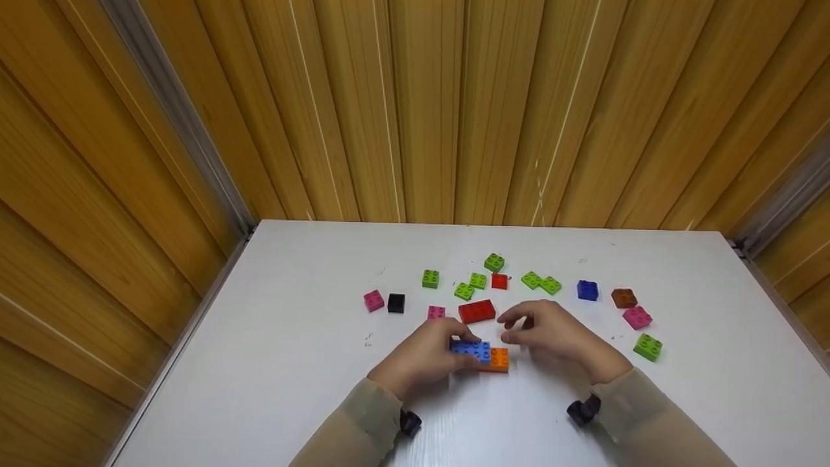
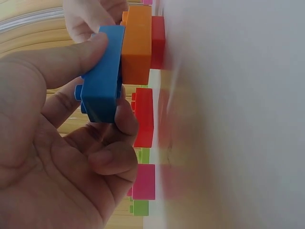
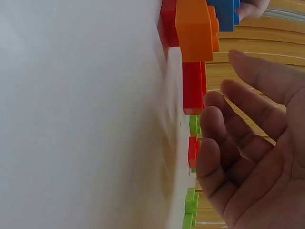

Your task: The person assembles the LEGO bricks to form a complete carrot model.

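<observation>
1 blue brick (image 1: 476, 351) partly behind left fingers (image 1: 460, 329)

There are seven green bricks (image 1: 430, 279), three pink bricks (image 1: 373, 300) and three red bricks (image 1: 477, 312). There is one black (image 1: 396, 303), one brown (image 1: 624, 298), one dark blue (image 1: 587, 290), one light blue (image 1: 478, 351) and one orange brick (image 1: 499, 359).

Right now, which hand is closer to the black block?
Left. The left hand sits on the person's side of the black block, slightly to its right, holding a light blue brick; the right hand is farther off to the right.
</observation>
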Tool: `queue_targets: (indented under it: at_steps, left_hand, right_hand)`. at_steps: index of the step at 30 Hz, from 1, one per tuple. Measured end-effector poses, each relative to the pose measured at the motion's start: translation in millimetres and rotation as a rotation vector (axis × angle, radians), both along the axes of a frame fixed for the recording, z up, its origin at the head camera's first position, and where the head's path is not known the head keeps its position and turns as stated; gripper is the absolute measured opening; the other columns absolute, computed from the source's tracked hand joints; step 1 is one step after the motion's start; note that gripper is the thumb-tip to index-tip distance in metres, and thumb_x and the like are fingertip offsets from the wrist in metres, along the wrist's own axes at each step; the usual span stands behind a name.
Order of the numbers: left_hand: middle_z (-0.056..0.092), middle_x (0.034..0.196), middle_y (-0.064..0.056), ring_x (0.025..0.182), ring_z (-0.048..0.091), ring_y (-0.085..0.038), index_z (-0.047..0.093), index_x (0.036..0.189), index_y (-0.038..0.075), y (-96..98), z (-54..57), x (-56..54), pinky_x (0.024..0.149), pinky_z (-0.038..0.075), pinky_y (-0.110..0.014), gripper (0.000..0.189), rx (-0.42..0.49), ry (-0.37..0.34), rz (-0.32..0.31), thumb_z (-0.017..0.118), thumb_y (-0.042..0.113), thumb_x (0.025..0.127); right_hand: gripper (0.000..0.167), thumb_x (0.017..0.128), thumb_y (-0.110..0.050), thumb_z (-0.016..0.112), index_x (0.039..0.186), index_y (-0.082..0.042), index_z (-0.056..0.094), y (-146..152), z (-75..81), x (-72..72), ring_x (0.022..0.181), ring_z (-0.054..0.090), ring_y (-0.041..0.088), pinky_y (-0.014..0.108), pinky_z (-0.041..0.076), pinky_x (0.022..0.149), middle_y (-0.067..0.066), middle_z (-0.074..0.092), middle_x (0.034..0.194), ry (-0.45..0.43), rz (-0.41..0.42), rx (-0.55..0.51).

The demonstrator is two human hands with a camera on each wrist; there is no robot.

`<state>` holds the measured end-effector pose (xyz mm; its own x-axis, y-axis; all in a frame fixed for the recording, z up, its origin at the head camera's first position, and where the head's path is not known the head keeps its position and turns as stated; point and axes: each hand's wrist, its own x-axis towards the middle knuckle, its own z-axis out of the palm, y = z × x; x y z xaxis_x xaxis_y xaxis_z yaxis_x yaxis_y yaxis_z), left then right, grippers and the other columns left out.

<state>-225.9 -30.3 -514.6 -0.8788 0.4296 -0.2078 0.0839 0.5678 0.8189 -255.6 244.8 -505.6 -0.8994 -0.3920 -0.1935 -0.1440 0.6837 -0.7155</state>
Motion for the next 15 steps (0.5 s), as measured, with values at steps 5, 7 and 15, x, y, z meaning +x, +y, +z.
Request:
queue_targets:
  at_steps: [5,7,15]
  left_hand:
    - [0.076,0.115,0.013,0.110,0.067,-0.012,0.088,0.119,0.031,-0.2,0.2,-0.5,0.116,0.060,-0.045,0.024,-0.011,-0.004,0.000,0.093,0.030,0.096]
    - [0.076,0.116,0.013,0.112,0.068,-0.012,0.088,0.119,0.032,-0.2,0.5,-0.5,0.118,0.059,-0.046,0.023,-0.011,-0.013,0.007,0.093,0.030,0.096]
    - [0.077,0.118,0.015,0.119,0.068,-0.013,0.086,0.114,0.036,0.2,0.7,-0.1,0.123,0.055,-0.050,0.020,0.005,-0.054,0.028,0.093,0.032,0.096]
  right_hand:
    - [0.040,0.103,-0.029,0.084,0.140,-0.016,0.078,-9,-0.6,-19.1,0.104,0.067,0.024,0.033,0.059,0.089,0.010,0.075,0.141,0.030,-0.073,-0.034]
    - [0.041,0.104,-0.028,0.083,0.143,-0.017,0.077,-15,-1.5,-25.9,0.105,0.068,0.024,0.032,0.059,0.089,0.011,0.074,0.145,0.036,-0.084,-0.036]
    - [0.043,0.103,-0.020,0.084,0.146,-0.018,0.077,-36,-7.3,-44.3,0.111,0.068,0.028,0.044,0.066,0.098,0.011,0.075,0.145,0.050,-0.016,0.042]
